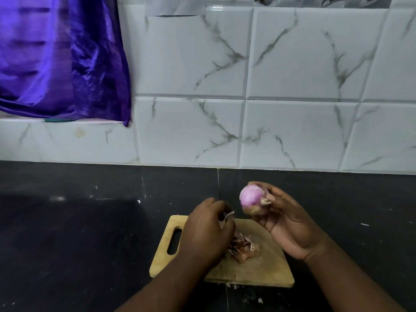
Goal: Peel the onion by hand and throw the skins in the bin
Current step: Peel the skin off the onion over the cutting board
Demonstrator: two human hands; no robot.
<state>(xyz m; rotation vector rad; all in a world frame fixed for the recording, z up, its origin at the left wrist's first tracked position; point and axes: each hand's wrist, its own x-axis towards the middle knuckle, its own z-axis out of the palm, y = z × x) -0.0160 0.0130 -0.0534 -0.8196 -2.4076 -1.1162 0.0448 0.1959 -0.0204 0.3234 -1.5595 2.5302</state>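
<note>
My right hand holds a pink-purple onion above the far edge of the wooden cutting board; some papery skin still clings near its base. My left hand hovers over the board's left part, fingers closed on a thin strip of onion skin. A pile of brown and pink onion skins lies on the board between my hands. No bin is in view.
The board sits on a dark countertop with small skin scraps at its near edge. A white marble-pattern tiled wall rises behind. A purple satin cloth hangs at the upper left.
</note>
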